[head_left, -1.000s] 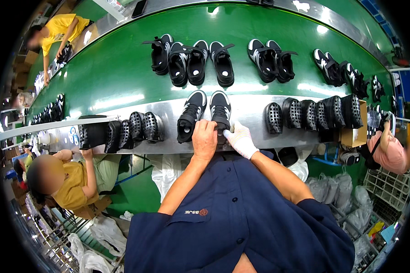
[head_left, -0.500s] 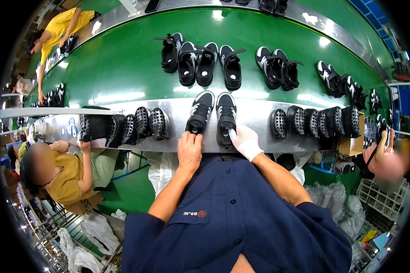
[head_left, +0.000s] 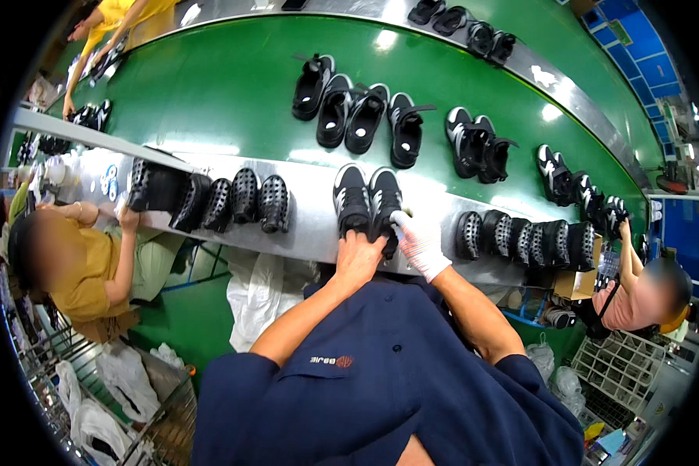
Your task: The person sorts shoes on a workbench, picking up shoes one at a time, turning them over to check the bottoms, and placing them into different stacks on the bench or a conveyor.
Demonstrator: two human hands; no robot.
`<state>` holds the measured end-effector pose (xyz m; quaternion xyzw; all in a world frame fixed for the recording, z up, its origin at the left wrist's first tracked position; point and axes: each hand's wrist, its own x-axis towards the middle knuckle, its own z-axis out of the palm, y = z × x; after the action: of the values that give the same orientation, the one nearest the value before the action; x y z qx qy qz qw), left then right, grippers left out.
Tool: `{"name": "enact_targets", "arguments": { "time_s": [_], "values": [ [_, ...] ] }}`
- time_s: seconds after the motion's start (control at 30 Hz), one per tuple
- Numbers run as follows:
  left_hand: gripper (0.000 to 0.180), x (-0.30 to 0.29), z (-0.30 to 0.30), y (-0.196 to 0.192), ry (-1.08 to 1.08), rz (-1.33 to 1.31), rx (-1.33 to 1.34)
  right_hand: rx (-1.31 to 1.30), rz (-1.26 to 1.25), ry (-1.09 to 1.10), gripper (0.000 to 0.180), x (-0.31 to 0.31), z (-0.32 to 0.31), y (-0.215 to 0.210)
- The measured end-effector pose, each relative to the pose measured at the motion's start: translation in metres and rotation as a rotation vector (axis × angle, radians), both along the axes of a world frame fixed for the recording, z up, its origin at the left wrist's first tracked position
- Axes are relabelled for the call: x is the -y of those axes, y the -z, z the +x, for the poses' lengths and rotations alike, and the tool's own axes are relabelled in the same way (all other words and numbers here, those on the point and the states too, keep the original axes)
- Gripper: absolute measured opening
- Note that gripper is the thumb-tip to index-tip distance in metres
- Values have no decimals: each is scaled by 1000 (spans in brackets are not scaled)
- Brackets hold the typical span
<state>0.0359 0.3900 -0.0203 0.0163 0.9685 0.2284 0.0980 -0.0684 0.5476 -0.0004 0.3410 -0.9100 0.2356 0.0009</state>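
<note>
A pair of black-and-white sneakers stands side by side before me on the metal ledge, toes pointing away: the left sneaker [head_left: 352,190] and the right sneaker [head_left: 384,190]. My bare left hand [head_left: 359,258] is closed at the heel of the left one, its thumb side close to the other heel. On my right hand [head_left: 421,242] is a white striped glove; its fingers curl round the heel of the right sneaker. Both heels are partly hidden by my hands.
Black perforated shoe-shaped forms line the ledge [head_left: 307,225] on the left [head_left: 245,196] and right [head_left: 526,239]. More sneakers [head_left: 366,118] lie on the green belt [head_left: 233,93] beyond. People work at left [head_left: 93,272], far left and right [head_left: 633,291]. A metal bar [head_left: 101,138] crosses at left.
The two sneakers now stand closer together. My left hand has shifted right along with the left sneaker, toward my gloved hand. The whole view has tilted somewhat.
</note>
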Motion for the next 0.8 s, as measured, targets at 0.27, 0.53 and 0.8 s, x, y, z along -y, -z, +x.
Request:
{"name": "enact_targets", "arguments": {
  "time_s": [0.27,0.53,0.8],
  "values": [
    [36,12,-15,-43,1,50,3,241,-318,262,48,-31,-57,-11],
    [32,75,-74,-154,-184,133,-250,162,705,404,64,-122,-200,-22],
    [26,283,-126,-118,-278,-351,-195,101,604,585,39,-140,-239,1]
  ]
}}
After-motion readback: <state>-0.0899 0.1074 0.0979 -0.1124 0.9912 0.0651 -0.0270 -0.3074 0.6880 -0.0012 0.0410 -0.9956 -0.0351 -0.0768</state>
